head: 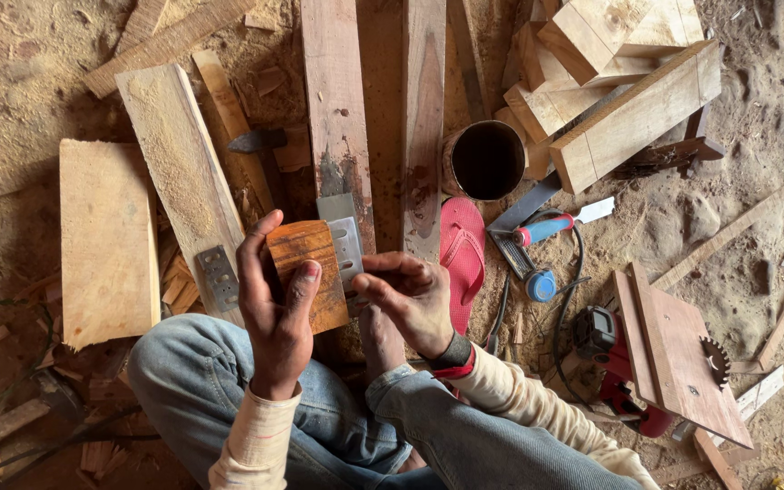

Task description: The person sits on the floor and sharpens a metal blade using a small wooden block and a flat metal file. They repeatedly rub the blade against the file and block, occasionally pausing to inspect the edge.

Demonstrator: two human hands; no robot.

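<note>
My left hand [276, 304] holds a small orange-brown wooden block [306, 263] upright in front of me, thumb on its face. A flat grey metal blade [342, 238] sticks out from behind the block at its upper right. My right hand [407, 298] is beside the block, fingertips pinched at the blade's lower edge. Both hands hover above my bent knees in blue jeans [319, 408]. My bare foot [381, 340] shows below the right hand.
Wooden planks [333, 100] and offcuts [632, 118] lie on the sawdust floor. A pink flip-flop [463, 259], a dark round tin [485, 160], a metal square [524, 213], a red circular saw under a board [673, 358] and a grey metal plate [218, 277] surround me.
</note>
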